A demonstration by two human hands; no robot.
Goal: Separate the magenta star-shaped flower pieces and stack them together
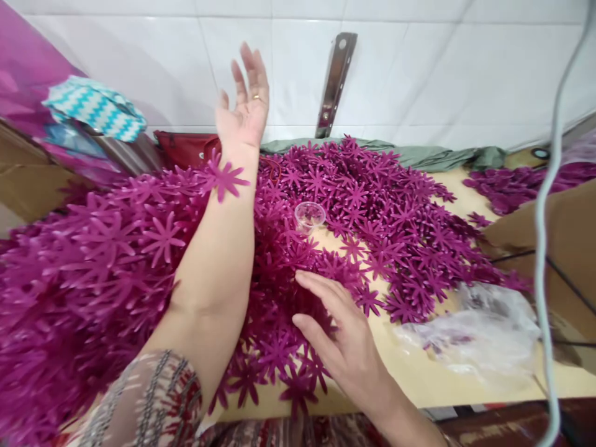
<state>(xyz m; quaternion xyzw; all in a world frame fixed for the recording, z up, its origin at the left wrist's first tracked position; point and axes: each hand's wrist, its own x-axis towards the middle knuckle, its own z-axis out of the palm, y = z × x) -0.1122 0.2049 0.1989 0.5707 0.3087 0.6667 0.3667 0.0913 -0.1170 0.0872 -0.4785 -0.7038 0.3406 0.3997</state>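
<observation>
My left hand [244, 115] is raised in front of the tiled wall, palm showing and fingers spread, with nothing in it. A gold-coloured ring circles one of its fingers. One purple flower-shaped piece [226, 179] lies against the inside of my left forearm, just below the wrist. Lower down, my right hand [342, 335] hovers beside the heap of many-petalled purple flower pieces [112, 267], thumb apart from its slightly bent fingers. Nothing shows between them. Ahead of it, a small clear plastic cup [310, 216] sits among the flower pieces.
A crumpled clear plastic bag [475, 335] lies on the pale tabletop [391, 372] at right, near a cardboard box [554, 248]. A pale cable [542, 248] hangs down in front. A metal strip [336, 84] leans on the wall. Patterned cloth [97, 108] sits at left.
</observation>
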